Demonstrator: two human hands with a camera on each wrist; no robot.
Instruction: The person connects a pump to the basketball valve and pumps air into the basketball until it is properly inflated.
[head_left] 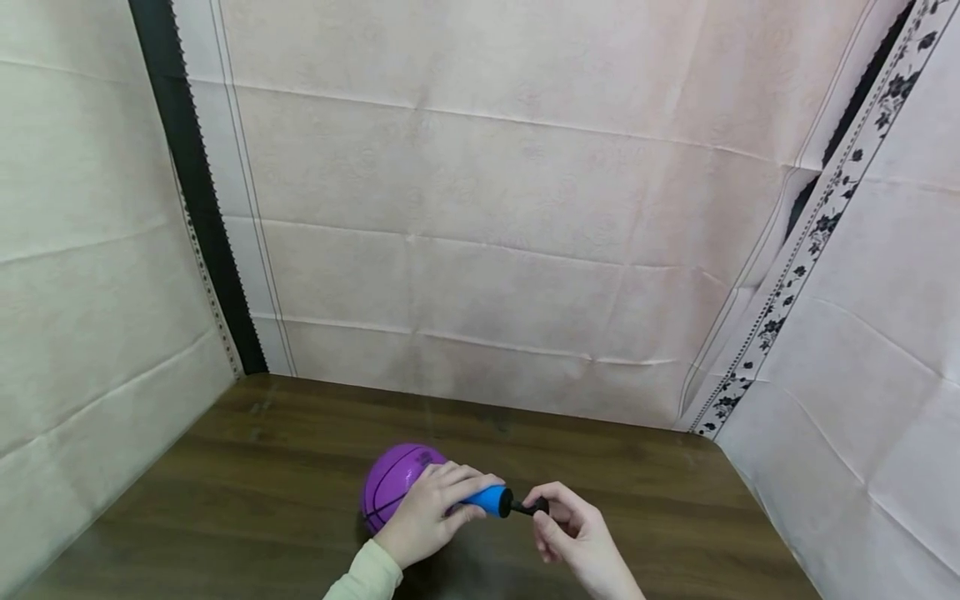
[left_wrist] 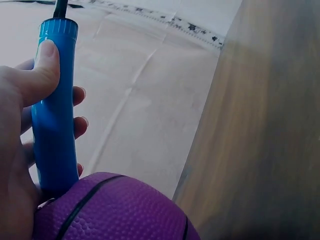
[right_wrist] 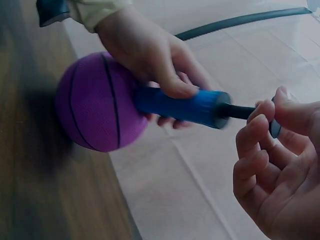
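A purple ball (head_left: 396,482) with black lines, like a small basketball, sits on the brown table. Against its side stands the end of a blue hand pump (right_wrist: 202,107). My left hand (head_left: 431,515) is wrapped around the pump's barrel, the thumb lying along it in the left wrist view. From the barrel's other end a short length of black rod (right_wrist: 240,111) sticks out. The fingers and thumb of my right hand (head_left: 573,537) pinch the black handle (right_wrist: 275,122) at the rod's end. Where pump meets ball is hidden by the left hand in the head view.
The wood-grain table (head_left: 300,500) is bounded by pale cloth walls (head_left: 480,208) at the back and both sides. A floral-patterned strip (head_left: 780,317) runs down the right corner, and a dark strip (head_left: 198,183) down the left one.
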